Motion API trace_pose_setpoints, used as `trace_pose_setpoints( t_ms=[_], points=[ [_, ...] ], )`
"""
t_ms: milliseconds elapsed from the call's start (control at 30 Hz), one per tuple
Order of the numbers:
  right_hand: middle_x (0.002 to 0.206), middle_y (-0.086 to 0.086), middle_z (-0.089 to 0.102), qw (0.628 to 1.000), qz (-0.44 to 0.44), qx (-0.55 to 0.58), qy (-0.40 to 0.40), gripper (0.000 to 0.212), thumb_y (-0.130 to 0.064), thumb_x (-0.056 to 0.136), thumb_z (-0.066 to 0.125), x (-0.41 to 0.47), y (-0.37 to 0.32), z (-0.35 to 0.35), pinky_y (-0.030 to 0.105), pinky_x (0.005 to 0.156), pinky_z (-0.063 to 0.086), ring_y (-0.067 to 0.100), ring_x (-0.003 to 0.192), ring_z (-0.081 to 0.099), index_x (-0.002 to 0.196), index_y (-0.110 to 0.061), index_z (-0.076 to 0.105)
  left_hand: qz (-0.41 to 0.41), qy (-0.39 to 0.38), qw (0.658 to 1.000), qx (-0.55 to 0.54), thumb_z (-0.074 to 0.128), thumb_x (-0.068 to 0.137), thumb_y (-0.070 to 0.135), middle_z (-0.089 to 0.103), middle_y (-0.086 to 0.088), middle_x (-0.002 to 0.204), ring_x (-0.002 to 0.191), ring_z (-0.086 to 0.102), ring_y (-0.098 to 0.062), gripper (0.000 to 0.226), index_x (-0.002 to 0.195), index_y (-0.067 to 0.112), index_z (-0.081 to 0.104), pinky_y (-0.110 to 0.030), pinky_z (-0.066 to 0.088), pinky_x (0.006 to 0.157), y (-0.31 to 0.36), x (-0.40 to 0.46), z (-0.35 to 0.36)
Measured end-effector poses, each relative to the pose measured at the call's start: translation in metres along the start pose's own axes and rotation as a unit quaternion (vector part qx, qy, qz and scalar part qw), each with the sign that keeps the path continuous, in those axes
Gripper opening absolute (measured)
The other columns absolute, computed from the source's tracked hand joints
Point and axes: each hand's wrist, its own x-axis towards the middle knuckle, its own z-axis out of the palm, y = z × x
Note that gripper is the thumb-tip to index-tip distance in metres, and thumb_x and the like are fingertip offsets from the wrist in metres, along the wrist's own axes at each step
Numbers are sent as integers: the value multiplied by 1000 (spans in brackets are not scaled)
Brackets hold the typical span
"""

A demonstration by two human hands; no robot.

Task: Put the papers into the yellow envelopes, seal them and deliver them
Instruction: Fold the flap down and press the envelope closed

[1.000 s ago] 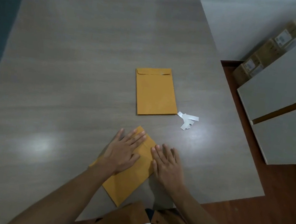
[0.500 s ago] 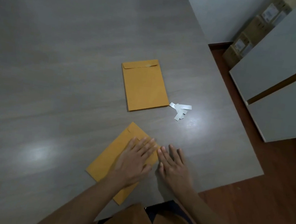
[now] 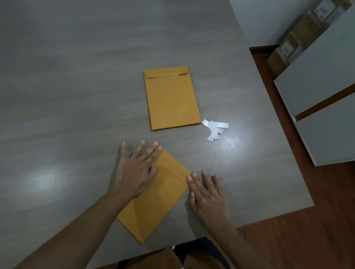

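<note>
A yellow envelope (image 3: 159, 197) lies tilted on the grey table near its front edge, flap folded down. My left hand (image 3: 137, 169) presses flat on its left upper part, fingers straight and spread. My right hand (image 3: 206, 193) lies flat on the table just right of the envelope, its fingertips touching the envelope's right corner. A second yellow envelope (image 3: 171, 98) lies flat farther back in the middle of the table, flap closed, apart from both hands.
Several white peel-off strips (image 3: 214, 128) lie right of the far envelope. The grey table (image 3: 67, 74) ends at the right in an edge over a red-brown floor. White cabinets (image 3: 345, 88) and cardboard boxes (image 3: 297, 37) stand at the right.
My left hand slid leftward along the near envelope's flap, uncovering its right part. My right hand stayed at the right corner. The view shifted.
</note>
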Motion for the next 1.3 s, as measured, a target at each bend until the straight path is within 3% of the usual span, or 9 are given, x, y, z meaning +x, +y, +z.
trace_pose_setpoints(
  t_ms=[233,333,500,700,933,1033,1100,1200,1300],
  points=[
    [120,7,69,996,50,64,36,39,-29,89,48,18,-14,-9,48,104,38,31,122,58,112,-10,73,6,-14,1000,15,-15,85,51,-21,15,159,151,-14,-21,72,154,31,-16,-60,-7,117,2,-2,2],
    [135,10,59,995,33,97,-1,47,-33,94,42,40,-29,-18,47,108,39,29,129,53,127,-9,63,12,-7,1000,3,-7,88,50,-17,14,161,151,-13,-22,70,155,30,-13,-58,-4,119,3,-2,6],
    [147,6,48,991,-32,73,-103,60,-38,105,7,71,-44,-14,47,114,28,24,140,38,141,-13,48,7,-1,1000,-13,-3,88,48,-16,13,162,151,-10,-21,70,155,28,-11,-54,1,121,2,-2,9],
    [141,6,54,992,-49,54,-104,54,-32,106,14,53,-25,-9,47,111,28,27,137,43,137,-13,54,-5,-2,1000,-2,18,102,45,-21,15,160,151,-13,-17,63,154,30,-15,-56,0,119,5,-1,7],
    [135,3,59,995,-78,13,-60,57,-34,105,14,18,-1,-11,48,112,24,29,134,47,132,-15,60,-34,-28,999,18,16,102,47,-21,15,160,151,-13,-18,64,154,29,-17,-56,0,120,13,-2,3],
    [120,1,69,998,-62,18,-14,45,-32,99,33,17,-2,-16,45,104,35,28,121,59,116,-17,72,-47,-44,998,5,16,103,46,-22,14,160,151,-14,-20,64,154,28,-17,-54,-1,120,19,-1,-2],
    [101,-5,75,998,-40,49,25,33,-32,88,47,21,-1,-20,39,86,50,25,98,66,94,-22,77,-61,-56,996,-13,16,103,46,-23,12,160,151,-15,-22,64,153,26,-18,-51,0,121,26,-2,-2],
    [66,-9,68,994,29,106,18,26,-38,83,56,37,-2,-33,32,60,52,19,72,55,64,-23,67,-89,-67,993,-38,16,103,50,-22,8,161,151,-15,-24,66,154,24,-16,-47,4,122,33,-4,-2],
    [78,3,66,990,80,105,-55,30,-43,83,68,57,-4,-40,35,71,51,24,84,57,78,-14,67,-123,-74,988,-56,19,102,55,-14,4,164,151,-7,-27,71,156,18,-9,-42,9,122,44,-6,-6]
  ],
)
